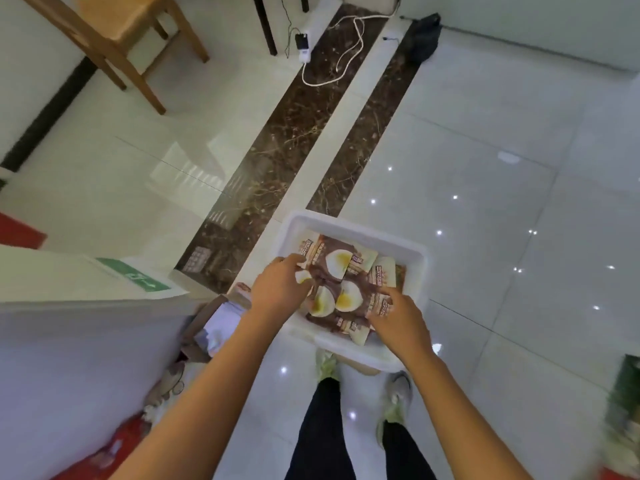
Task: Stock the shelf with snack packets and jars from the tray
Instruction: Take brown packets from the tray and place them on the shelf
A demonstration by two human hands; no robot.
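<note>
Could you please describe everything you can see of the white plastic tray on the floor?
The white plastic tray, rectangular with rounded corners and raised walls, sits on the tiled floor before the person's feet. It holds brown snack packets printed with halved eggs. The left hand pinches one; the right hand touches others.

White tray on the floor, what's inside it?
Brown snack packets with halved eggs pictured, piled overlapping. The left hand and right hand reach in and cover some. The bottom of the white tray is hidden beneath, and no jars show.

Glossy white tiled floor (485,168) with brown marble strips, white tray (346,226), wooden chair (114,29), power strip (304,46)
</note>
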